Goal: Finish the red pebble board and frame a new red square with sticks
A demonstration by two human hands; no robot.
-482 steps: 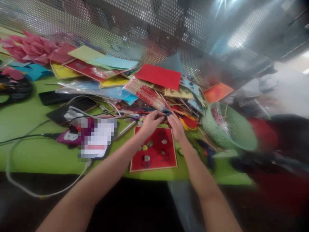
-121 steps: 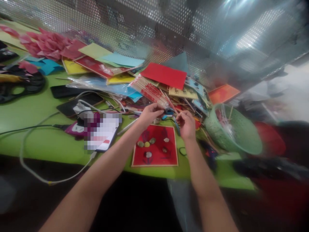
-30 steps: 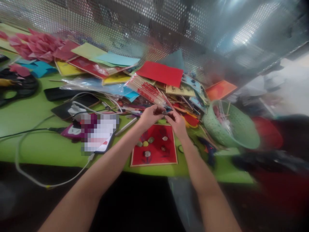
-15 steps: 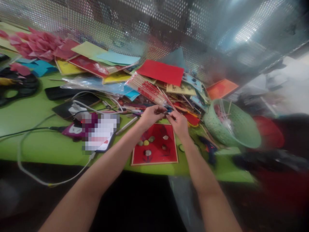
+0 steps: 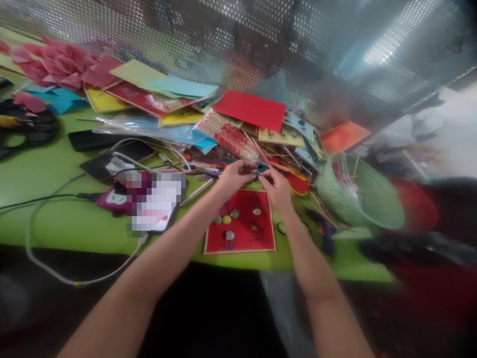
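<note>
The left hand point(image 5: 237, 178) and right hand point(image 5: 277, 188) are curled, their fingertips nearly meeting over a speck too small to name; I cannot tell which of them grasps it, if either does. A loose pinch could let it drop into the clutter just beyond. Directly below the hands, on the body side, lies the red panel point(image 5: 242, 244) with its pebbles point(image 5: 230, 235); the left forearm crosses close to its edge and might knock a pebble if any sit unglued. Under the right forearm, a dark loop point(image 5: 281, 227) could snag. Right of that is a dark blue tool point(image 5: 327, 231), possibly a glue gun, a burn risk if hot. Ahead, the stick bundle point(image 5: 226, 135) crowds the hands' reach. Farther out stand the green basket point(image 5: 330, 191) to the right and, leftward, a phone point(image 5: 158, 206) on the bench point(image 5: 55, 228).
</note>
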